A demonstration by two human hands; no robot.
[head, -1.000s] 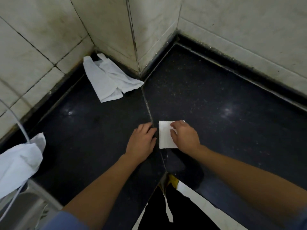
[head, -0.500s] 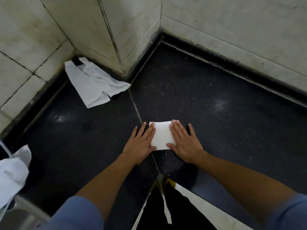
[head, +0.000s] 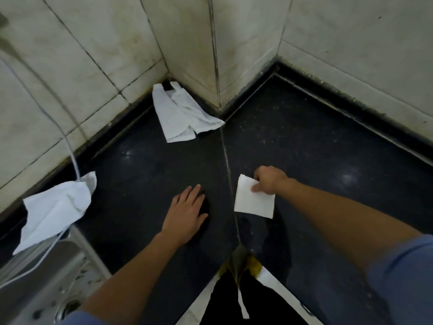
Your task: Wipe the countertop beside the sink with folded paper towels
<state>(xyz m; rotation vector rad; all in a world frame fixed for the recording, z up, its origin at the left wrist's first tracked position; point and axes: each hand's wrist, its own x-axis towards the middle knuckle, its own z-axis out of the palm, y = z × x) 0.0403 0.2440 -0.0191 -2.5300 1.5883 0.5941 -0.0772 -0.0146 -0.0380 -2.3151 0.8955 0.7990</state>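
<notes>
Folded paper towel [head: 254, 202], a small white square, sits just right of the seam [head: 226, 156] in the dark countertop [head: 316, 148], and the right hand [head: 269, 180] has it pinched at its upper right edge, thumb on top and fingers curled behind; whether the towel lies flat on the stone or hangs just clear of it, I can't tell. Over on the other side of the seam, the left hand [head: 186, 213] is spread out, fingers straight, palm down on the counter, holding nothing. Further back, a crumpled white towel [head: 182, 118] lies in the corner against the tiled wall [head: 234, 43]. Off to the left, another loose white towel [head: 54, 207] drapes at the counter's edge over the metal sink [head: 35, 277], and a thin white cord [head: 70, 146] runs down the wall to it. Blue sleeve [head: 403, 273] showing on the right arm
</notes>
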